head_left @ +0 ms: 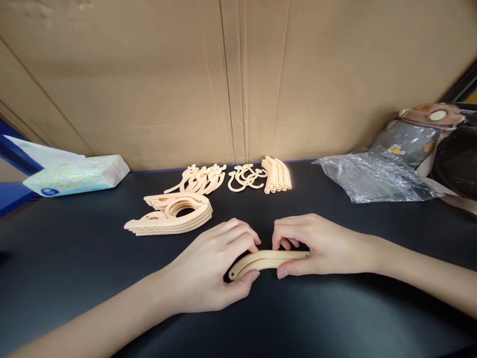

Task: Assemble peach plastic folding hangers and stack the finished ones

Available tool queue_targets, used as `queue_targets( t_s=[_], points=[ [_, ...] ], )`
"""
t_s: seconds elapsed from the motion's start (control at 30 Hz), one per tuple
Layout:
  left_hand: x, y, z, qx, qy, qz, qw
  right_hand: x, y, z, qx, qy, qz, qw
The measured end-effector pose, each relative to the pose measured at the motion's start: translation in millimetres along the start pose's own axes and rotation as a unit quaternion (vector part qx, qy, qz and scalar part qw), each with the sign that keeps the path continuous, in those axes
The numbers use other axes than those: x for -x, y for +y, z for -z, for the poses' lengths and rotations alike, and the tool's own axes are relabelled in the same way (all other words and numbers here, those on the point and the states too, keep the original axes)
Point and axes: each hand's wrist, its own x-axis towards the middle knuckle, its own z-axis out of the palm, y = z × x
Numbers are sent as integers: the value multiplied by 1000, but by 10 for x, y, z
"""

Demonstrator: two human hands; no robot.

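Note:
Low over the black table, a curved beige plastic hanger arm [266,259] lies across between my two hands. It has a small round hole near its left end, and a ridge or second strip runs along it. My left hand [219,266] is closed around its left part, thumb in front and fingers behind. My right hand [316,246] pinches the right end between thumb and fingers, covering part of that end. Beyond my left hand sits a stack of beige folded hanger pieces [190,221] with a rounded opening.
Along the back of the table [93,278] lie a pile of beige hook-ended pieces [204,180], loose beige hooks [246,178] and a bundle of curved arms [278,175]. A tissue pack [82,176] is at left. Clear plastic wrap [376,176] and a transparent bag [410,136] lie right. Cardboard [149,89] stands behind.

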Motion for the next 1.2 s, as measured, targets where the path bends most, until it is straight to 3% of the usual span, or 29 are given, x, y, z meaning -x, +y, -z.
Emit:
queue_targets(
  t_s=[0.5,0.63,0.83,1.03,1.2],
  points=[
    [12,-75,-25,-63,18,-11,998,7,-14,5,-1,1,-1,1000],
    [49,-122,-67,-100,30,18,994,-3,-27,8,5,-1,-4,1000],
    [60,-112,-53,-135,-16,51,989,-12,-58,19,45,-9,-9,999],
    [60,-121,-30,-136,-23,42,990,-166,10,227,116,101,-15,988],
    [76,-139,-52,-127,-7,43,991,-581,175,487,304,171,-74,934]
  ],
)
